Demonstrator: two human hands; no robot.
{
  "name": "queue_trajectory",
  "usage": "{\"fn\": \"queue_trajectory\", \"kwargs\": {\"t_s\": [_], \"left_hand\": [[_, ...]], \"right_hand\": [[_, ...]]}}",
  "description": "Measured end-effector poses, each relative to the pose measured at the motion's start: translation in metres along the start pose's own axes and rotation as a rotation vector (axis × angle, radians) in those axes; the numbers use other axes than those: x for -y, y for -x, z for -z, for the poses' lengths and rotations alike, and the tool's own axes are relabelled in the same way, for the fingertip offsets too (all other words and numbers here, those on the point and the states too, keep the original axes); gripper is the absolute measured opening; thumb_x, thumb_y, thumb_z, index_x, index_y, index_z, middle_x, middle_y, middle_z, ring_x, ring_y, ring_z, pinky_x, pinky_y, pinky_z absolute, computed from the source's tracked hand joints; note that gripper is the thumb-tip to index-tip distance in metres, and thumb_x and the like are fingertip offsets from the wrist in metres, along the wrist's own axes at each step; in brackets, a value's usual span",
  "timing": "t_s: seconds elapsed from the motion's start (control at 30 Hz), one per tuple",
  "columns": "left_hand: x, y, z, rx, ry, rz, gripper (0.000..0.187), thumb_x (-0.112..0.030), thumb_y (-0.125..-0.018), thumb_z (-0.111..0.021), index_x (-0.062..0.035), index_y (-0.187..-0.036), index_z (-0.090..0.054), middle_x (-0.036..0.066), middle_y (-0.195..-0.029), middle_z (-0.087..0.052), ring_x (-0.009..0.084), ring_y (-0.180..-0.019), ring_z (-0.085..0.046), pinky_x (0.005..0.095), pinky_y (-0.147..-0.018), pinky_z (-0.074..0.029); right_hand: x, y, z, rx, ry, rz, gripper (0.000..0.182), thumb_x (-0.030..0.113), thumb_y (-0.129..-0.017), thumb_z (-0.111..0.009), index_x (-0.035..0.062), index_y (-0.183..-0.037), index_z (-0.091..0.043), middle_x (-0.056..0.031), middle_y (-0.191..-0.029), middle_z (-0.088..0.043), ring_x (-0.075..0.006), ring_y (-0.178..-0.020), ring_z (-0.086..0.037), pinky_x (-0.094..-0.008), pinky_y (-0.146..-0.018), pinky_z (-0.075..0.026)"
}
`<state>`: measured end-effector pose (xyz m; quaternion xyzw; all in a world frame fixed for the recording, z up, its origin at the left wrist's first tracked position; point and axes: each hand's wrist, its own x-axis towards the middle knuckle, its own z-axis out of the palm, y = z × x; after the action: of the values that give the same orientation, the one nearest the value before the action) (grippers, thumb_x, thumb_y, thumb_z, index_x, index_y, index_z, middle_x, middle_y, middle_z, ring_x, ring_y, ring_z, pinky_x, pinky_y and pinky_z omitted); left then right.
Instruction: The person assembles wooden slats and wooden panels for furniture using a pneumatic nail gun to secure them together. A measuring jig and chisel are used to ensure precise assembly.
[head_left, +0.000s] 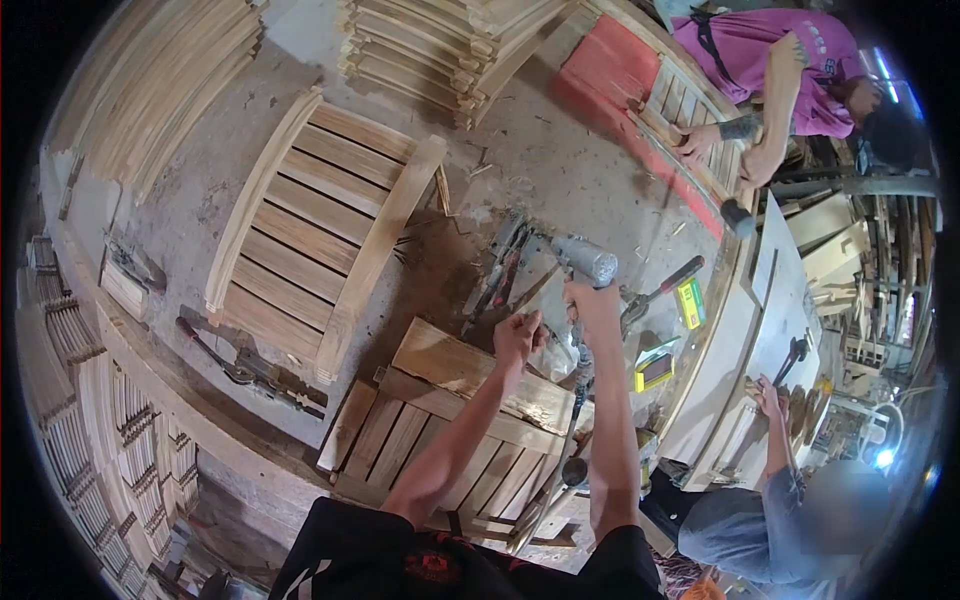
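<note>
My right hand [597, 312] is closed just below a grey cylindrical mallet head [588, 259]; the fingers cover the handle. My left hand [519, 338] is closed beside it, fingertips pinched, and whatever they hold is too small to make out. Both arms reach over a slatted wooden panel [430, 440] with a broad, rough-edged board [450, 360] along its far side. A metal bar clamp [578, 385] runs down beside my right forearm. Dark tools with red parts [503, 275] lie just beyond my left hand.
Another slatted panel [310, 225] lies to the left, near a red-handled clamp [240, 372]. Yellow-green boxes [691, 303] lie right. Curved wood pieces [170, 80] are stacked far left. A person in pink [770, 60] handles a panel; a person in grey [740, 530] works lower right.
</note>
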<state>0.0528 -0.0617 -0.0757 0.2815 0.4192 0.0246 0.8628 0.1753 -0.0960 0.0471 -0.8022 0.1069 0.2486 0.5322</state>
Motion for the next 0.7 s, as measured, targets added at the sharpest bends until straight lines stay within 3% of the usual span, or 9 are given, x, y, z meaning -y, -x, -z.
{"fn": "queue_trajectory", "kwargs": {"t_s": [0.53,0.7], "left_hand": [[-0.001,-0.003,-0.002,-0.018,-0.017,-0.021,0.032,-0.026,-0.093,-0.068,-0.0056,-0.07,-0.06,0.006,-0.066,-0.067,0.0068,-0.046,-0.053,0.0233,-0.042,-0.038],[-0.001,-0.001,-0.001,0.005,0.005,-0.036,0.031,-0.026,-0.093,-0.068,-0.0041,-0.072,-0.061,0.006,-0.065,-0.066,0.0065,-0.046,-0.052,0.0231,-0.041,-0.037]], "right_hand": [[0.019,0.001,-0.005,0.012,0.064,-0.062,0.011,0.005,-0.071,-0.069,0.0015,-0.08,-0.062,-0.0035,-0.062,-0.054,-0.0118,-0.042,-0.045,-0.0287,-0.037,-0.036],[0.024,0.007,-0.008,-0.021,0.047,-0.048,0.015,0.004,-0.064,-0.068,-0.0029,-0.074,-0.059,-0.0073,-0.062,-0.057,-0.0164,-0.041,-0.049,-0.0323,-0.037,-0.037]]}}
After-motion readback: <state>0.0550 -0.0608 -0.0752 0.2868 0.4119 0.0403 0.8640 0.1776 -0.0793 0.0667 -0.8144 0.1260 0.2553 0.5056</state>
